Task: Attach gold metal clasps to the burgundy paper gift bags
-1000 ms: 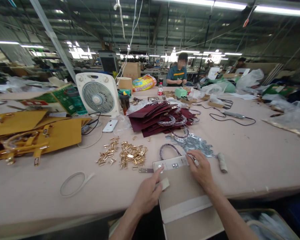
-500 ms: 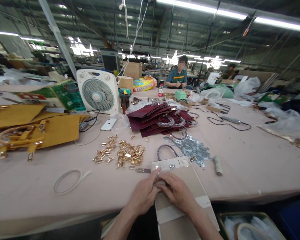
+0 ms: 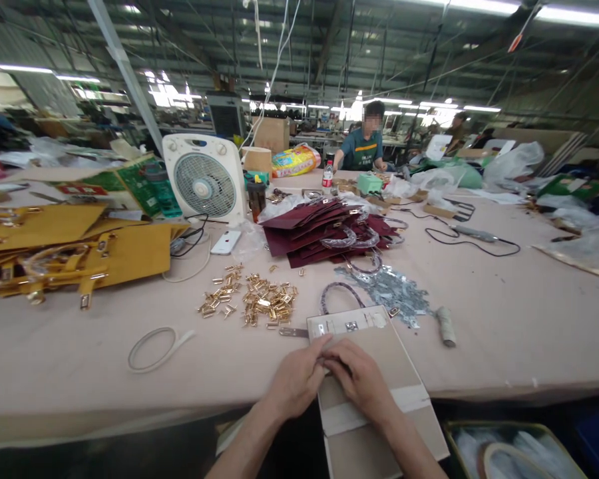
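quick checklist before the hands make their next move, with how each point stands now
1. Beige panel wholly on the table: not ok, its near end juts past the edge.
2. Left hand and right hand together: ok, the fingertips meet over the panel's left part.
3. What the fingertips hold: cannot tell, the fingers hide it.
4. Gold fittings apart from the panel: ok, loose on the table beyond its left side.
5. Grey metal plates away from the hands: ok, heaped beyond the panel's far edge.
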Demonstrator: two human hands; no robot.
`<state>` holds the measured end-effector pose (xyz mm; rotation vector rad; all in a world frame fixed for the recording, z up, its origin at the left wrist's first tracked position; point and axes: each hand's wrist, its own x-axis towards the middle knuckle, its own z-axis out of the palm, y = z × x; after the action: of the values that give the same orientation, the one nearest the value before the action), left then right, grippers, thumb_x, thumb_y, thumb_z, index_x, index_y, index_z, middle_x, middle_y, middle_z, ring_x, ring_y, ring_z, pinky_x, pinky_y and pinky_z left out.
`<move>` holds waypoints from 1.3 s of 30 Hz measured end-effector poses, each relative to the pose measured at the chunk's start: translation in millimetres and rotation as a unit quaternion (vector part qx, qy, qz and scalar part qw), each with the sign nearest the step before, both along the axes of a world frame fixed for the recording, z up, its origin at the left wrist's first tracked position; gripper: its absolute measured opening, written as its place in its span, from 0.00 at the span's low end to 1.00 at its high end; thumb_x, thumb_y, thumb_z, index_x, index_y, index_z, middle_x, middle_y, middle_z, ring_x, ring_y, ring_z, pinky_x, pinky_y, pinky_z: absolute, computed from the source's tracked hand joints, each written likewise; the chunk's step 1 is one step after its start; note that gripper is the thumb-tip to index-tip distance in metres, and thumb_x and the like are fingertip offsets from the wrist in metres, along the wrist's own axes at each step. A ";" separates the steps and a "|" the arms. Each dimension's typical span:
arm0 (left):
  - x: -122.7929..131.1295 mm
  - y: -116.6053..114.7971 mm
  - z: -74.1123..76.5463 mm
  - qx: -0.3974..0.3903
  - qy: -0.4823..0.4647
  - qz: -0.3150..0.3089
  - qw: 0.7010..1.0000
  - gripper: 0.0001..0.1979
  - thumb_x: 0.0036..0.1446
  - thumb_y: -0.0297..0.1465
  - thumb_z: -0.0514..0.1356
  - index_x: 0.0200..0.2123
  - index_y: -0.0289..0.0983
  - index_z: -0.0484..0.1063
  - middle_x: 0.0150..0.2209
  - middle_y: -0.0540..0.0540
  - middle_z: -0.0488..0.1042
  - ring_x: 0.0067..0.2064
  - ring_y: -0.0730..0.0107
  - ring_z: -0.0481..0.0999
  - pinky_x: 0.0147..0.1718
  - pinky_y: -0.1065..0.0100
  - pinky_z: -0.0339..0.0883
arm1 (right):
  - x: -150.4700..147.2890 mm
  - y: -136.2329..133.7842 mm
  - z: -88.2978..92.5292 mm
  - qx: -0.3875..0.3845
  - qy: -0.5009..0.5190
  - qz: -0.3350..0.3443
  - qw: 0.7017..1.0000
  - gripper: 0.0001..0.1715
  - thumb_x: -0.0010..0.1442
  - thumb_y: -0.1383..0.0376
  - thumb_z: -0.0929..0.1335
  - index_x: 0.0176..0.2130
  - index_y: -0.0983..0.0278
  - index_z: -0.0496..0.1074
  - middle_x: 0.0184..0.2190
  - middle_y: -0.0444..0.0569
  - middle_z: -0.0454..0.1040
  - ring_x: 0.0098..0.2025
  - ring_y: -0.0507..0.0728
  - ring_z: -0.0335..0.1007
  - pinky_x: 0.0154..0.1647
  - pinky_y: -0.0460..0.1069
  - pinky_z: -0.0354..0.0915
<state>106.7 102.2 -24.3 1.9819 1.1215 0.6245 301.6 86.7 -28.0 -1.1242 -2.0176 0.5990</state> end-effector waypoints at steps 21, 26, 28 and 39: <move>-10.5 -0.3 16.5 -0.040 -0.054 -0.010 0.998 0.13 0.68 0.34 0.56 0.39 0.38 0.80 0.33 0.49 0.76 0.33 0.69 0.75 0.37 0.71 0.66 | 3.0 -6.1 -6.0 0.020 -0.001 -0.009 1.000 0.07 0.71 0.69 0.65 0.43 0.58 0.73 0.38 0.49 0.75 0.42 0.59 0.73 0.45 0.53 0.68; -8.7 -2.0 14.6 -0.009 -0.042 0.000 0.999 0.13 0.68 0.33 0.55 0.35 0.38 0.77 0.32 0.49 0.75 0.36 0.68 0.74 0.38 0.70 0.64 | 1.1 -6.5 -4.6 0.022 -0.006 -0.005 1.000 0.08 0.71 0.69 0.65 0.43 0.58 0.72 0.38 0.48 0.74 0.43 0.59 0.72 0.45 0.52 0.68; -8.5 -2.6 13.4 0.005 -0.043 0.007 0.999 0.12 0.68 0.32 0.55 0.35 0.38 0.77 0.32 0.48 0.76 0.38 0.67 0.75 0.39 0.70 0.64 | 0.6 -6.7 -3.1 0.022 -0.009 0.000 1.000 0.07 0.71 0.69 0.65 0.43 0.58 0.71 0.39 0.48 0.74 0.43 0.59 0.72 0.45 0.52 0.68; -3.4 0.9 14.9 -0.123 -0.103 0.037 0.986 0.12 0.63 0.35 0.57 0.32 0.36 0.76 0.23 0.53 0.71 0.26 0.70 0.72 0.31 0.71 0.61 | -2.3 -13.2 -4.4 0.063 0.005 -0.003 0.998 0.09 0.70 0.70 0.65 0.41 0.58 0.72 0.37 0.48 0.75 0.42 0.59 0.71 0.43 0.52 0.67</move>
<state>103.3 103.1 -9.4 1.6329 1.0926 0.6785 299.3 73.5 -32.4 -1.0501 -2.0125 0.4674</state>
